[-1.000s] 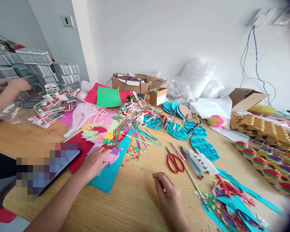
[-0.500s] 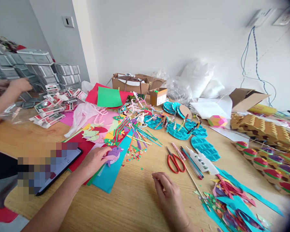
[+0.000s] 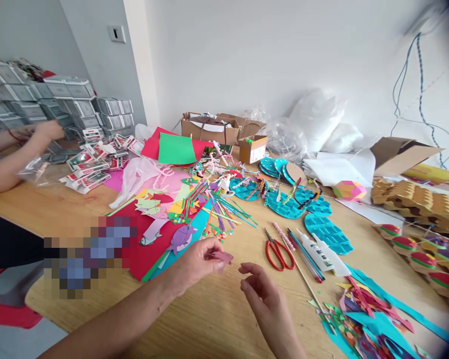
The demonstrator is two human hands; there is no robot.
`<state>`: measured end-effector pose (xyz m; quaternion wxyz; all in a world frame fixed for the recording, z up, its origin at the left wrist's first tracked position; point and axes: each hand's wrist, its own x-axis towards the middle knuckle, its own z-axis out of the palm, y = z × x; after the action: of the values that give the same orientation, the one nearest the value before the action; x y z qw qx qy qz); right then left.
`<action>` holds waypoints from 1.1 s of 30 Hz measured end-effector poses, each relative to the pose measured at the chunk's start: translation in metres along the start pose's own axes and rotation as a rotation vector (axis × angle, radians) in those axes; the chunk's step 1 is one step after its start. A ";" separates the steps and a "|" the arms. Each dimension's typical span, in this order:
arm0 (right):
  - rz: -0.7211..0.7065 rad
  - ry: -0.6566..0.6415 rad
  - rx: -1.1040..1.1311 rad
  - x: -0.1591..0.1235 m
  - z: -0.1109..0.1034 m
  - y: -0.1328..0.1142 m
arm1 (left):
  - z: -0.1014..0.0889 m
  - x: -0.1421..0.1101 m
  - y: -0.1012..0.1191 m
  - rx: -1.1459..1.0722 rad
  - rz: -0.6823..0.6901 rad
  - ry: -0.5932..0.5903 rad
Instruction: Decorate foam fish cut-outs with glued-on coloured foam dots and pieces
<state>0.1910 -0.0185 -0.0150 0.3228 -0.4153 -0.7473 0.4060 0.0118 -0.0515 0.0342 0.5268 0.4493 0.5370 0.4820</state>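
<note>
Over the light-brown wooden table (image 3: 217, 319), the left hand (image 3: 194, 262) has moved from the stacked coloured paper towards the red-handled metal scissors (image 3: 279, 254), so a piece is now lifted off the sheets for handling. Left of the scissors, that hand is palm-inward with bent fingers, thumb and forefinger pinching a small mauve paper fish (image 3: 223, 256), while a larger purple paper fish (image 3: 181, 238) lies farther left; the right hand (image 3: 265, 294), nearer the wearer than the scissors, is loosely curled, thumb apart from fingers, holding nothing visible.

Red-handled scissors (image 3: 279, 253), turquoise discs (image 3: 328, 233).
</note>
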 end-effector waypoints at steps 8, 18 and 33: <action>0.192 -0.120 0.512 0.002 0.003 -0.016 | 0.027 0.002 -0.007 -0.383 -0.045 -0.094; 0.250 -0.115 0.562 0.001 0.004 -0.013 | 0.034 0.003 -0.019 -0.546 -0.087 -0.149; 0.329 -0.173 0.322 0.009 -0.013 -0.007 | 0.011 0.024 -0.025 0.105 0.046 -0.064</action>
<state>0.1958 -0.0086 -0.0019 0.2491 -0.4384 -0.6201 0.6010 0.0222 -0.0309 0.0062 0.5082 0.5035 0.5340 0.4506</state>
